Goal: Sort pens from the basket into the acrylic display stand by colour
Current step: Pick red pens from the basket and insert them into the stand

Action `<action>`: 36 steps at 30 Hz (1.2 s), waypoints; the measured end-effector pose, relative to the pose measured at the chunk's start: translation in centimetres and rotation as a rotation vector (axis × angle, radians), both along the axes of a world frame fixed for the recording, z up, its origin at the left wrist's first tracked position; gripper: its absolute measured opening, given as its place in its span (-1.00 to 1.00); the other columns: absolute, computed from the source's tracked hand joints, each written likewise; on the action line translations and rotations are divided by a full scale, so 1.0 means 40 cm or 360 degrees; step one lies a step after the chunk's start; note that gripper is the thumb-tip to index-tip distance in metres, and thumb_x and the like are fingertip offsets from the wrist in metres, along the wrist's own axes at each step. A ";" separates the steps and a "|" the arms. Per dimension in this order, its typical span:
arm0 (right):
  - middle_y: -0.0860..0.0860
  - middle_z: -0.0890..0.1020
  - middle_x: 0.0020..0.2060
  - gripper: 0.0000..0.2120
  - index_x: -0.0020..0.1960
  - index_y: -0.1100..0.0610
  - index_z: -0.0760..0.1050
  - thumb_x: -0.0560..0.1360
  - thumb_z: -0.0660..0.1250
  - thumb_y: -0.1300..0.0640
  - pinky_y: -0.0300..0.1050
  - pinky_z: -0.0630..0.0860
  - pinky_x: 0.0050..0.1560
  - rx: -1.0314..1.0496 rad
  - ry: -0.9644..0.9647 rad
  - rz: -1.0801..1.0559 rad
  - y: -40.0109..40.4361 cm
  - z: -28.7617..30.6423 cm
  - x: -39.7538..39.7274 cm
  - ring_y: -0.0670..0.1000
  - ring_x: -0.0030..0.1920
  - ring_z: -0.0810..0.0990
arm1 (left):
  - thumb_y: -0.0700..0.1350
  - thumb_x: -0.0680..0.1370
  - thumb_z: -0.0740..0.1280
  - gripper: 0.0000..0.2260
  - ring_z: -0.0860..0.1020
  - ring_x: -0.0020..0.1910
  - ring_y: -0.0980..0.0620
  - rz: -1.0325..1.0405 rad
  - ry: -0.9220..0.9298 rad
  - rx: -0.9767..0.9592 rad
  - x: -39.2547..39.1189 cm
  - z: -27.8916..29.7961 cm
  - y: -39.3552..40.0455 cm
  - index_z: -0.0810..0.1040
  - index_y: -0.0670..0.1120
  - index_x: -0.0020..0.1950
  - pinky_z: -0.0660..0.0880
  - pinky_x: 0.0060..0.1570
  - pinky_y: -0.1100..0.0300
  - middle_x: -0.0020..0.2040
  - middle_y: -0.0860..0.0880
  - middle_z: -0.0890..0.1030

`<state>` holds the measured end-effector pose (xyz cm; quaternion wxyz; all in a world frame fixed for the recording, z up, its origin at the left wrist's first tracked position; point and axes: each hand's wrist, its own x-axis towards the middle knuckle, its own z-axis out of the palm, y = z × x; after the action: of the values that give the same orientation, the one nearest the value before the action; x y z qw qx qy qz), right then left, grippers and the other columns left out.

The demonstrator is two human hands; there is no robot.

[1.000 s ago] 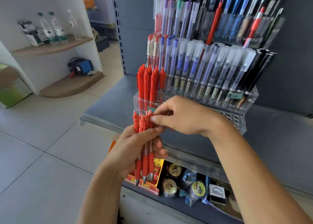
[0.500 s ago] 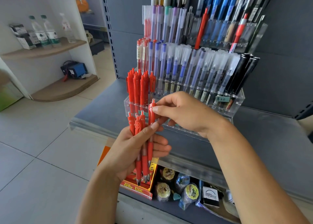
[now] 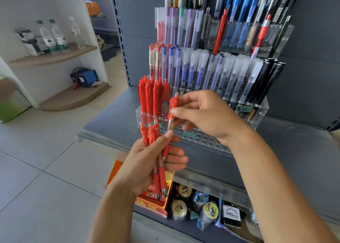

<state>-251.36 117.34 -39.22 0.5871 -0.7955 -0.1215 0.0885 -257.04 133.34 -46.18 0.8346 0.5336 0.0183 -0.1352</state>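
Grey shop shelving fills the right half of the frame, with pale floor tiles at lower left. At centre, the right hand [image 3: 206, 117] pinches one red pen [image 3: 172, 112] between thumb and fingers near its clip end; half a second ago that pen's top sat only just above the bunch, and now it stands clearly higher, its lower end still among the left fingers. The left hand [image 3: 147, 162] curls round the bunch of red pens [image 3: 156, 162], tips pointing down; the thumb lies across their front.

Behind both hands stands the acrylic display stand [image 3: 202, 138], on the grey shelf [image 3: 110, 121]. Its lower left row already holds standing red pens [image 3: 150, 95]; blue, clear-capped and black pens fill the tiers above. The view has shifted slightly, so the stand sits a little farther right in the frame.

How many pens the left hand holds cannot be counted, as the fingers cover them. The stand's top tier is cut off at the upper edge. No basket can be made out. Small tape rolls [image 3: 184, 206] crowd the lower shelf, partly hidden by the forearms.
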 end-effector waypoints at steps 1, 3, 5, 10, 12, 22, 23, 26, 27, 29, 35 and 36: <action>0.08 0.76 -0.16 -0.92 0.06 0.21 0.61 0.56 0.42 0.27 -0.21 0.62 -0.26 0.0066 -0.0024 -0.0059 -0.003 0.003 0.003 0.00 -0.16 0.76 | -0.05 0.52 0.36 -0.77 0.70 -0.32 -0.15 0.0019 0.0003 0.0002 0.000 0.000 0.000 0.68 -0.21 -0.07 0.68 -0.27 0.02 -0.25 -0.28 0.66; 0.07 0.76 -0.14 -0.92 0.06 0.19 0.61 0.57 0.41 0.26 -0.21 0.62 -0.27 0.0198 -0.0127 -0.0188 -0.012 0.011 0.012 -0.01 -0.15 0.76 | -0.04 0.51 0.38 -0.76 0.66 -0.40 -0.09 0.0071 0.0011 0.0014 0.002 -0.002 0.002 0.67 -0.23 -0.05 0.66 -0.35 0.07 -0.32 -0.22 0.63; 0.08 0.74 -0.13 -0.92 0.06 0.18 0.60 0.57 0.41 0.26 -0.20 0.62 -0.27 0.0353 -0.0342 -0.0301 -0.017 0.019 0.020 0.01 -0.13 0.75 | -0.03 0.49 0.39 -0.74 0.55 -0.50 0.00 0.0115 0.0024 0.0041 0.004 -0.008 0.007 0.63 -0.23 -0.03 0.57 -0.47 0.16 -0.40 -0.13 0.55; 0.04 0.70 -0.16 -0.93 0.06 0.15 0.60 0.58 0.41 0.20 -0.06 0.68 -0.27 0.0322 -0.0941 -0.0511 0.004 0.013 0.035 0.01 -0.17 0.72 | -0.01 0.47 0.43 -0.76 0.29 -0.54 0.13 0.0135 0.0078 0.0059 0.015 -0.026 0.025 0.52 -0.17 -0.12 0.31 -0.58 0.30 -0.44 0.00 0.35; -0.05 0.69 -0.18 -0.93 0.05 0.12 0.61 0.57 0.42 0.18 -0.03 0.69 -0.23 0.0228 -0.1024 -0.0564 0.016 0.002 0.044 -0.05 -0.18 0.70 | 0.00 0.46 0.43 -0.76 0.27 -0.55 0.13 0.0127 0.0076 0.0063 0.016 -0.028 0.031 0.49 -0.15 -0.16 0.27 -0.58 0.31 -0.45 0.01 0.33; -0.15 0.69 -0.20 -0.87 0.09 0.11 0.66 0.56 0.45 0.14 -0.08 0.69 -0.17 0.0023 -0.1031 -0.0572 0.056 -0.046 0.070 -0.16 -0.18 0.69 | 0.01 0.48 0.43 -0.67 0.21 -0.54 0.11 0.0189 0.0050 0.0050 0.020 -0.032 0.041 0.31 -0.04 -0.29 0.22 -0.59 0.32 -0.42 -0.02 0.21; -0.15 0.69 -0.20 -0.88 0.08 0.10 0.66 0.55 0.45 0.13 -0.10 0.69 -0.17 -0.0003 -0.1039 -0.0562 0.060 -0.049 0.071 -0.17 -0.18 0.69 | 0.02 0.47 0.43 -0.66 0.21 -0.54 0.11 0.0190 0.0056 0.0055 0.020 -0.031 0.040 0.30 -0.04 -0.29 0.22 -0.59 0.32 -0.43 -0.02 0.22; -0.14 0.70 -0.21 -0.88 0.07 0.09 0.67 0.54 0.47 0.13 -0.18 0.67 -0.15 -0.0068 -0.1037 -0.0547 0.071 -0.058 0.073 -0.20 -0.22 0.69 | 0.02 0.46 0.44 -0.66 0.21 -0.54 0.12 0.0196 0.0061 0.0067 0.021 -0.032 0.037 0.30 -0.04 -0.31 0.22 -0.59 0.32 -0.44 -0.01 0.23; -0.14 0.70 -0.21 -0.88 0.07 0.09 0.67 0.54 0.47 0.13 -0.23 0.66 -0.14 -0.0098 -0.1044 -0.0549 0.074 -0.060 0.074 -0.21 -0.23 0.68 | 0.02 0.46 0.44 -0.66 0.21 -0.55 0.12 0.0201 0.0059 0.0068 0.021 -0.032 0.036 0.30 -0.04 -0.31 0.23 -0.59 0.32 -0.44 -0.01 0.23; -0.15 0.70 -0.20 -0.86 0.08 0.10 0.69 0.53 0.48 0.12 -0.29 0.64 -0.12 -0.0170 -0.1067 -0.0547 0.083 -0.068 0.075 -0.22 -0.21 0.68 | 0.02 0.46 0.44 -0.66 0.21 -0.54 0.12 0.0205 0.0041 0.0063 0.021 -0.032 0.034 0.30 -0.04 -0.30 0.22 -0.59 0.32 -0.44 0.00 0.23; -0.13 0.72 -0.16 -0.78 0.17 0.09 0.66 0.52 0.50 0.12 -0.33 0.63 -0.07 -0.0288 -0.1085 -0.0555 0.104 -0.080 0.068 -0.24 -0.20 0.68 | 0.00 0.45 0.44 -0.67 0.21 -0.53 0.11 0.0236 -0.0026 0.0036 0.020 -0.028 0.035 0.31 -0.05 -0.27 0.20 -0.56 0.30 -0.42 -0.03 0.21; -0.12 0.73 -0.15 -0.75 0.20 0.08 0.64 0.52 0.50 0.11 -0.35 0.63 -0.08 -0.0322 -0.1096 -0.0568 0.106 -0.078 0.066 -0.23 -0.21 0.68 | 0.00 0.45 0.44 -0.68 0.21 -0.53 0.11 0.0237 -0.0031 0.0035 0.020 -0.027 0.035 0.31 -0.06 -0.27 0.20 -0.56 0.30 -0.42 -0.03 0.21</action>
<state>-248.71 121.58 -42.35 0.4368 -0.8411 -0.1616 -0.2751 -256.23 134.76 -47.28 0.8366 0.5412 0.0513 -0.0673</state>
